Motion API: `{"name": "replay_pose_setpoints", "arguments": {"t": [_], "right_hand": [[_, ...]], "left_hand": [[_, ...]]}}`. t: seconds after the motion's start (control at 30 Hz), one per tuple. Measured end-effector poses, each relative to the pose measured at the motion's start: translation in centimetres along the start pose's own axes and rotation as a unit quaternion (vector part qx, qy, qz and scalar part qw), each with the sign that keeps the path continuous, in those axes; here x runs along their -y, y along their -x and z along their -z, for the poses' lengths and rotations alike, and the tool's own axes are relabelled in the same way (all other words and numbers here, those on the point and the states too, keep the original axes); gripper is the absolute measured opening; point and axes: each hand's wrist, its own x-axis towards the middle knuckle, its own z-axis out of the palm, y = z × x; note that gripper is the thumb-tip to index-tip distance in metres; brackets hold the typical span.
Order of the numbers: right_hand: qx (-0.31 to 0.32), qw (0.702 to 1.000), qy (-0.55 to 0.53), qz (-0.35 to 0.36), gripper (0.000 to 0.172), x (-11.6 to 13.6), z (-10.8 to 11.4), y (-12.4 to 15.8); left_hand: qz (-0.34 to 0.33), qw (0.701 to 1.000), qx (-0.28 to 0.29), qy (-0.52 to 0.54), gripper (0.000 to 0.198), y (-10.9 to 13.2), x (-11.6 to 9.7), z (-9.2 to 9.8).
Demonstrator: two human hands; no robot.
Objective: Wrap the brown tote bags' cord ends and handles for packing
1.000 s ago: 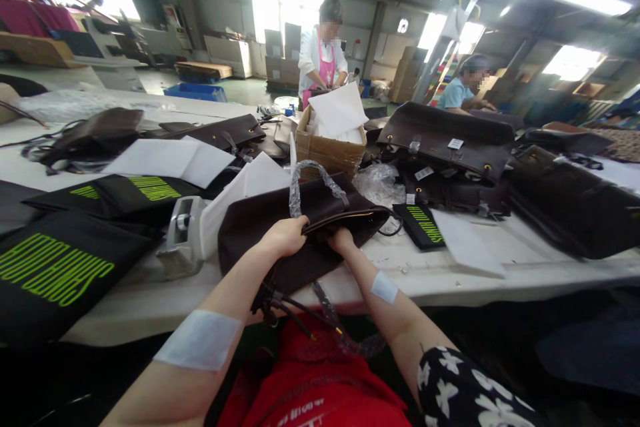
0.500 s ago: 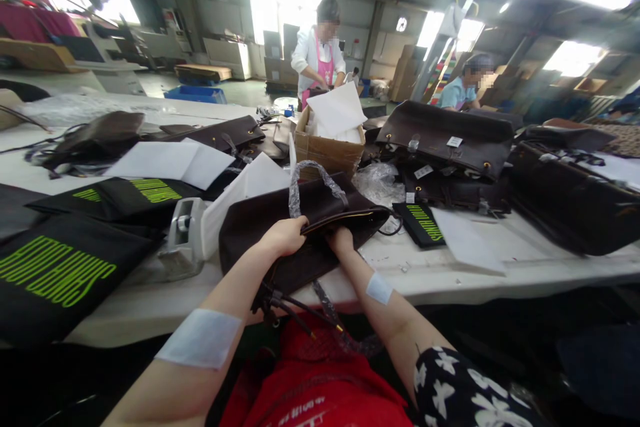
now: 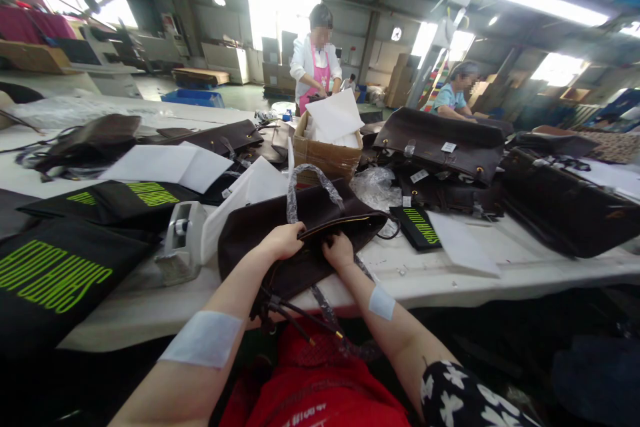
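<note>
A dark brown handbag [image 3: 260, 223] lies tilted at the table's front edge, its zipped mouth partly spread toward me. One plastic-wrapped handle [image 3: 326, 181] stands up on the far side; another strap hangs over the front edge. My left hand [image 3: 284, 240] is closed round the rim at the left end of the mouth. At the right part of the opening, my right hand [image 3: 339, 251] has its fingers bent against the bag's near edge, the tips hidden in the dark interior. Left of the bag stands a tape dispenser [image 3: 184, 240].
Black pouches with green lettering [image 3: 55, 273] lie left, a smaller pouch [image 3: 416, 227] right. Behind the bag stand a cardboard box [image 3: 327, 155] and crumpled clear plastic [image 3: 375, 187]. More brown bags [image 3: 440, 143] are piled right. Two people work across the table.
My right hand has drawn back slightly out of the bag's mouth, so more of its fingers show. My left hand keeps its hold on the rim. The view has shifted slightly.
</note>
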Motion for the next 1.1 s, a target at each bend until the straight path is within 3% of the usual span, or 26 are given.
{"name": "replay_pose_setpoints", "arguments": {"t": [0.1,0.2,0.47,0.67,0.77,0.9,1.1], "right_hand": [[-0.011,0.998,-0.008,0.066,0.030,0.8,0.1,1.5],[0.031,0.994,-0.012,0.105,0.032,2.0,-0.1,2.0],[0.130,0.991,0.009,0.041,0.029,4.2,-0.1,0.2],[0.143,0.989,-0.002,0.029,0.029,4.1,-0.5,-0.2],[0.120,0.992,-0.019,0.024,0.027,4.1,-0.7,0.3],[0.075,0.997,0.002,-0.014,0.024,3.3,-0.4,0.2],[0.058,0.992,0.048,-0.100,0.025,-1.3,2.0,-2.3]], "left_hand": [[0.002,1.000,0.007,0.008,0.033,-0.2,0.4,-0.7],[0.004,1.000,0.011,0.012,0.033,-0.5,0.8,-1.3],[0.004,1.000,0.017,0.017,0.033,-0.4,1.0,-1.4],[0.005,1.000,0.019,0.013,0.031,-0.4,1.0,-1.5],[0.005,1.000,0.021,0.013,0.031,-0.3,1.0,-1.5],[0.004,1.000,0.024,0.013,0.034,-0.1,1.0,-1.5],[0.008,0.999,0.033,0.016,0.036,-0.3,1.2,-1.5]]}}
